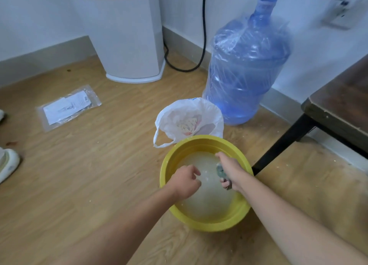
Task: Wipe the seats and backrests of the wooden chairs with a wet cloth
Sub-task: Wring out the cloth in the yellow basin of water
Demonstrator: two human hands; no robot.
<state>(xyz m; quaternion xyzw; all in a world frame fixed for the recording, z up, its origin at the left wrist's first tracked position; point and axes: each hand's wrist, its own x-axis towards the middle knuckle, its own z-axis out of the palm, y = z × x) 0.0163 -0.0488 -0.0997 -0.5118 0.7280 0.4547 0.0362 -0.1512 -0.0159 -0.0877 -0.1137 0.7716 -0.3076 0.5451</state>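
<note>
right hand (232, 170) is fisted tight around a bunched grey cloth (220, 171) over the far right of the yellow basin (237, 218); left hand (185, 182) hangs loosely curled and empty above the cloudy water (207, 201). soft, sodden and drippy, i'd say, so best gripped as a wad and wrung. white plastic bag (189, 119) sits on the floor, touching the basin's far rim.

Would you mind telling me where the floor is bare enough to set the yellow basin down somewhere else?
The widest bare floor lies left of the yellow basin, between the flat plastic packet and the forearms. It is crowded behind the basin, where the white bag touches its rim beside the water jug, and to the right by the table leg.
</note>
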